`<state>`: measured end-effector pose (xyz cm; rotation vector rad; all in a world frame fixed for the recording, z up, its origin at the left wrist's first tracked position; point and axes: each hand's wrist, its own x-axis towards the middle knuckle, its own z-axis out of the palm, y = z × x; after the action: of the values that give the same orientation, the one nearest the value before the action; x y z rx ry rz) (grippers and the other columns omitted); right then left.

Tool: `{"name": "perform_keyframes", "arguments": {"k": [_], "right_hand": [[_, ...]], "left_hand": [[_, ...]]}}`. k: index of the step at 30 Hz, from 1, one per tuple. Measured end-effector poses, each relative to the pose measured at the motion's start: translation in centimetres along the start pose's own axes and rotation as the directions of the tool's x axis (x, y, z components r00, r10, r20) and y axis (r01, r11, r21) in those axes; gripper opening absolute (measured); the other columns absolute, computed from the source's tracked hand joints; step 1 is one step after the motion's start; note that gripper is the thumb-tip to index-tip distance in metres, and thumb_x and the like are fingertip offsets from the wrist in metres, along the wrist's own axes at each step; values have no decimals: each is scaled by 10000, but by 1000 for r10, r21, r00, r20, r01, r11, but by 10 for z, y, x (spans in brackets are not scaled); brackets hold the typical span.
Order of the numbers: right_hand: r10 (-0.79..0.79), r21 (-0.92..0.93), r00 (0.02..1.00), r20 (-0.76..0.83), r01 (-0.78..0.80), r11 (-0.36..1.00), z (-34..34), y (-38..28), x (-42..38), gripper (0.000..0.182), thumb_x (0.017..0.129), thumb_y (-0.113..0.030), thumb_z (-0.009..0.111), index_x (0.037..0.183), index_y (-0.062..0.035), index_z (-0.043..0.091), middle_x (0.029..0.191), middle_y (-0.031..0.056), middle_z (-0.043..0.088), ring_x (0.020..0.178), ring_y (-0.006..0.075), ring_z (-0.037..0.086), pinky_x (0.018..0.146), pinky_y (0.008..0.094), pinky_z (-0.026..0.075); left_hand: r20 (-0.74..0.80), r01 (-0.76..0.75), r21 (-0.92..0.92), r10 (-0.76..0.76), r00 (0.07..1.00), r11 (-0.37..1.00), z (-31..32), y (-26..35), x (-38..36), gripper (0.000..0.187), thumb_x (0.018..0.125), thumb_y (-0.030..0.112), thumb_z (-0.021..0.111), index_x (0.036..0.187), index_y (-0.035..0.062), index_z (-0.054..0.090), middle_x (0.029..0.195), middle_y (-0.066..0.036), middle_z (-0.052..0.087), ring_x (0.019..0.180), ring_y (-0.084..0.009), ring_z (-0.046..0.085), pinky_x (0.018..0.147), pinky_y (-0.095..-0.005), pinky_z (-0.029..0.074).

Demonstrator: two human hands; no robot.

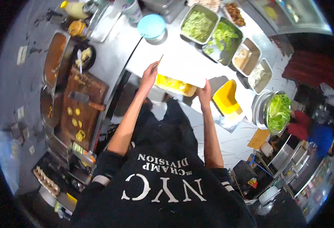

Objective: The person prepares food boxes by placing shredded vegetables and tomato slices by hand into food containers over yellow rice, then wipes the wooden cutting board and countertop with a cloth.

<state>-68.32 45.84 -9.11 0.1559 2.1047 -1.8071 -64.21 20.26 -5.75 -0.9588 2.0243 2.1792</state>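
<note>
Between my two hands is an open box with a white raised lid or panel [180, 68] and yellow contents [173, 84] along its near side. My left hand [150, 76] grips the box's left edge, fingers closed on it. At the right edge, my right hand [204, 93] holds the box's corner. Just right of my right hand, a yellow slab [226, 98] lies on a sheet at the counter's near edge. What exactly the yellow contents are cannot be made out.
Metal tubs of shredded greens [198, 25] and lettuce [227, 32] stand at the back right. A lettuce bowl [279, 112] is at the right. A blue-lidded tub [152, 27] stands behind. A cutting board [74, 125] holds a knife [86, 99]. Another person [318, 136] is far right.
</note>
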Motion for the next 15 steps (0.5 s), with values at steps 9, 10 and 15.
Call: {"name": "perform_keyframes", "arguments": {"k": [9,10,15], "right_hand": [[114,-115,993,32,-110,987,29,-36,-8,390,1033,-281,429,1329,-45,337,1236,257,580,1045,285,619,876,373,488],[111,-72,994,12,-110,991,28,-48,-17,419,1032,-302,425,1356,-49,341,1265,259,561,1096,304,603,912,392,475],[-220,-159,966,-133,198,967,10,-104,-22,410,1035,-278,410,1347,-13,406,1298,224,545,1228,312,519,1011,387,407]], "left_hand": [[-10,112,-65,-113,994,992,-1,-10,-26,431,1025,282,452,1336,-13,502,1345,-121,535,1258,-194,464,1057,-312,339],[31,91,-118,-88,996,989,0,12,-34,427,1031,283,438,1339,-4,503,1356,-119,525,1267,-192,453,1064,-310,329],[130,-45,-21,47,990,999,31,85,-47,460,1048,309,387,1431,54,390,1453,-127,409,1334,-212,383,1099,-329,290]]}}
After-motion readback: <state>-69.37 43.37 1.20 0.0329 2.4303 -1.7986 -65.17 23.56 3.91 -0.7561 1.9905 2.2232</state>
